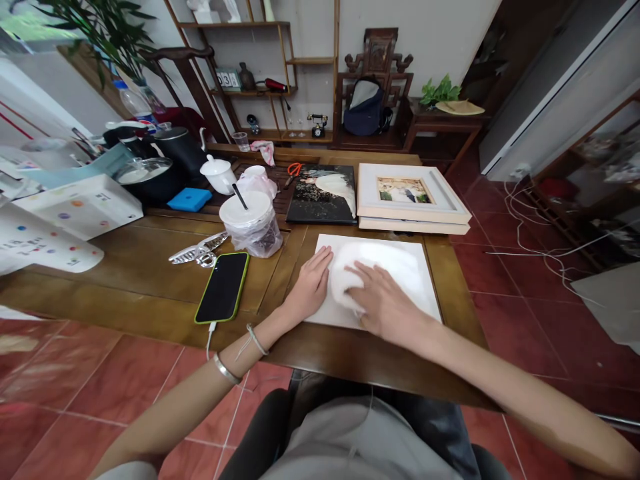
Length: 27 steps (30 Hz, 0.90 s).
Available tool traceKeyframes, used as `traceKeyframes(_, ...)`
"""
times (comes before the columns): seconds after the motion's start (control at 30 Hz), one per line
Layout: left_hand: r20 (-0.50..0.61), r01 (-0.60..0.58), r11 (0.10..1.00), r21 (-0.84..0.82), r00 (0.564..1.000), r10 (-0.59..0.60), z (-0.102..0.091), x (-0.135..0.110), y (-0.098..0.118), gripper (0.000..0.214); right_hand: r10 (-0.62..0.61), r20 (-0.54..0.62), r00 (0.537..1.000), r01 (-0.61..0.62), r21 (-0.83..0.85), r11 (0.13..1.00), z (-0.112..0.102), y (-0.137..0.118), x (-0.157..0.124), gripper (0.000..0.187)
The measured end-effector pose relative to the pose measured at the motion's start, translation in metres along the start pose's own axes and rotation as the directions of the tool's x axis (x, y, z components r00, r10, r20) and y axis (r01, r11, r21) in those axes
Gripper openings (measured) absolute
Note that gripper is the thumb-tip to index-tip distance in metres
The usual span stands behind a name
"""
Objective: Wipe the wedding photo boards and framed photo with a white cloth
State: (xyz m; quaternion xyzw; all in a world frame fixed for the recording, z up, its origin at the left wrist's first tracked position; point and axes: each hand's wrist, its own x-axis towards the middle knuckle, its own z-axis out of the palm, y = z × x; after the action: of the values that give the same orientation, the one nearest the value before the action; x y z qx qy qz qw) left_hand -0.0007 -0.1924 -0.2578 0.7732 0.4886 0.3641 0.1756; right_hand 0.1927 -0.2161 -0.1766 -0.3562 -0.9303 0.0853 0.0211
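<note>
A flat white board [320, 312] lies near the front edge of the table. On it is a smooth, soft-looking white mass [390, 257], rounded at its left side; whether it is clay or paste I cannot make out. My left hand [311, 280] rests with its fingers stretched out along the left side of this mass. Slightly smeared by motion, my right hand [383, 297] reaches over the mass with its fingers spread. Its fingertips touch or hover just over the white surface, and nothing is held in it.
Behind the board lie a black picture panel [313, 208] and stacked white frames [367, 188]. Orange-handled scissors [295, 169] are near them. Left stand a lidded plastic tub [265, 233], metal kitchen shears [200, 251], a charging phone [223, 287], a blue box [190, 199] and a white teapot [217, 175].
</note>
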Motion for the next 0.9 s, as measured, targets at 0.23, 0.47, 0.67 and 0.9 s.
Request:
traceKeyframes(0.23, -0.016, -0.008, 0.998, 0.064, 1.0, 0.009, 0.0, 0.001, 0.002, 0.039, -0.056, -0.015, 0.998, 0.056, -0.011, 0.998, -0.024, 0.032, 0.07, 0.029)
traceKeyframes(0.47, -0.019, -0.017, 0.997, 0.074, 1.0, 0.019, 0.001, 0.0, -0.002, 0.041, -0.003, 0.003, 1.0, 0.003, -0.005, 1.0, -0.03, 0.048, 0.071, 0.025)
traceKeyframes(0.67, -0.002, 0.002, 0.998, 0.061, 1.0, -0.002, 0.001, -0.001, -0.001, 0.041, 0.164, 0.017, 0.986, -0.164, 0.004, 0.986, -0.036, 0.088, 0.007, 0.017)
traceKeyframes(0.9, -0.006, 0.007, 0.998, 0.066, 1.0, -0.007, 0.002, -0.001, 0.001, 0.041, 0.31, 0.003, 0.951, -0.309, 0.049, 0.95, -0.041, 0.111, -0.04, 0.009)
